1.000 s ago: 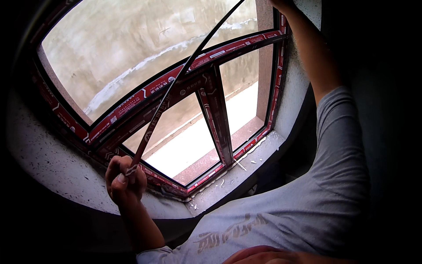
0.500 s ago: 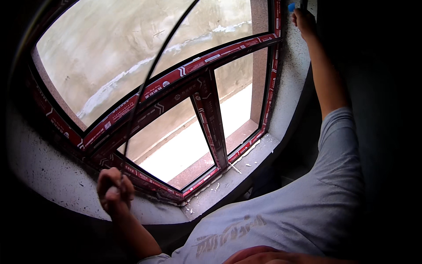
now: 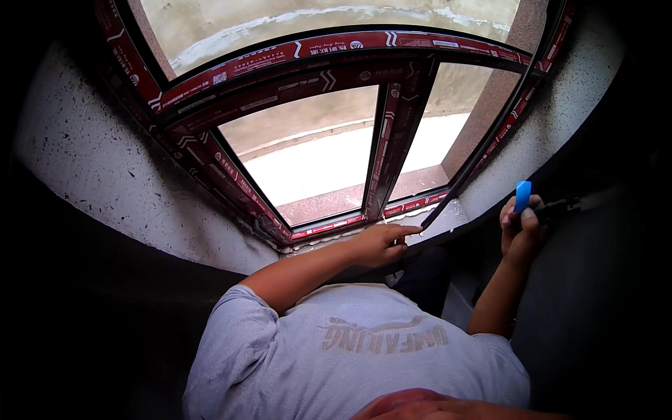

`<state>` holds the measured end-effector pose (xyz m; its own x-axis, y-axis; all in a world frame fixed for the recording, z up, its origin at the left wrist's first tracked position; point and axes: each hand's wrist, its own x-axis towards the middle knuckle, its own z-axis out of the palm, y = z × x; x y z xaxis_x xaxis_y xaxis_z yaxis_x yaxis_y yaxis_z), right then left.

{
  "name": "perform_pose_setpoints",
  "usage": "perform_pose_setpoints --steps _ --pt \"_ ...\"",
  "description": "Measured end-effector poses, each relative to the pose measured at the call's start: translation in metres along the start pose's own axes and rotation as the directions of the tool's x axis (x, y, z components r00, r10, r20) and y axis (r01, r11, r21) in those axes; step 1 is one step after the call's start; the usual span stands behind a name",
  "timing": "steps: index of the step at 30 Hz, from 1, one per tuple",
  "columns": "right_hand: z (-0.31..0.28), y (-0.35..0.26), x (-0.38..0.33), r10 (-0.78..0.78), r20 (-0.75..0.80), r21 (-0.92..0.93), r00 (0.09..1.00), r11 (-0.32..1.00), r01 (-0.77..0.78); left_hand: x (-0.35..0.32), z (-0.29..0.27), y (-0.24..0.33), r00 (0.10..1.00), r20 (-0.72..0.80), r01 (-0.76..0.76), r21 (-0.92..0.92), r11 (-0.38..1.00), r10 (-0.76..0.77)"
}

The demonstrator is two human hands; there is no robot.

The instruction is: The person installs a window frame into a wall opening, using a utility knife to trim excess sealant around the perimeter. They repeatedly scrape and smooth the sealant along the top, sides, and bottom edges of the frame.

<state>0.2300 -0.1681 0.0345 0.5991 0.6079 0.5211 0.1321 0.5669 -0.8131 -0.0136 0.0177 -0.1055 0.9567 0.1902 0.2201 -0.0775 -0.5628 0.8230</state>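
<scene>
A long black flexible strip slants down along the right side of the window frame, which is wrapped in red printed film. At its lower end, just above the sill, my left hand has the strip at its fingertips, index finger stretched out and the other fingers curled. To the right, my right hand is closed round a small tool with a flat blue end sticking up above the thumb. A dark part beside that hand is too dim to make out.
Pale speckled wall reveals curve round both sides of the window. The sill lies between me and the frame, with whitish bits along the frame's lower edge. Outside the panes stands a plastered wall.
My left hand has moved right, from the frame's lower left to its lower right, bringing the strip across. My right hand has come down from the upper right corner with the blue-ended tool.
</scene>
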Motion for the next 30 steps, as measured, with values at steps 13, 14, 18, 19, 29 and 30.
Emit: perform_pose_setpoints --steps 13,14,18,19,29,30 --pt "0.006 0.066 -0.13 0.479 0.151 -0.151 0.865 0.876 -0.458 0.136 -0.176 0.079 0.688 -0.263 -0.12 0.878 0.464 0.676" --pt "0.013 0.067 -0.129 0.493 0.157 -0.125 0.856 0.87 -0.478 0.151 -0.19 0.09 0.681 -0.225 -0.061 0.931 0.36 0.697" --pt "0.03 0.079 -0.128 0.501 0.225 -0.084 0.836 0.865 -0.496 0.187 -0.224 0.089 0.752 -0.093 0.074 0.996 0.056 0.652" --pt "0.032 0.08 -0.128 0.489 0.249 -0.095 0.836 0.872 -0.481 0.189 -0.229 0.085 0.782 -0.078 0.089 0.996 0.013 0.619" --pt "0.035 0.09 -0.123 0.493 0.225 -0.073 0.84 0.869 -0.49 0.169 -0.224 0.058 0.73 -0.009 -0.123 0.982 0.145 0.683" --pt "0.034 0.091 -0.121 0.481 0.22 -0.058 0.848 0.875 -0.481 0.153 -0.22 0.055 0.794 -0.055 -0.133 0.956 0.261 0.605"
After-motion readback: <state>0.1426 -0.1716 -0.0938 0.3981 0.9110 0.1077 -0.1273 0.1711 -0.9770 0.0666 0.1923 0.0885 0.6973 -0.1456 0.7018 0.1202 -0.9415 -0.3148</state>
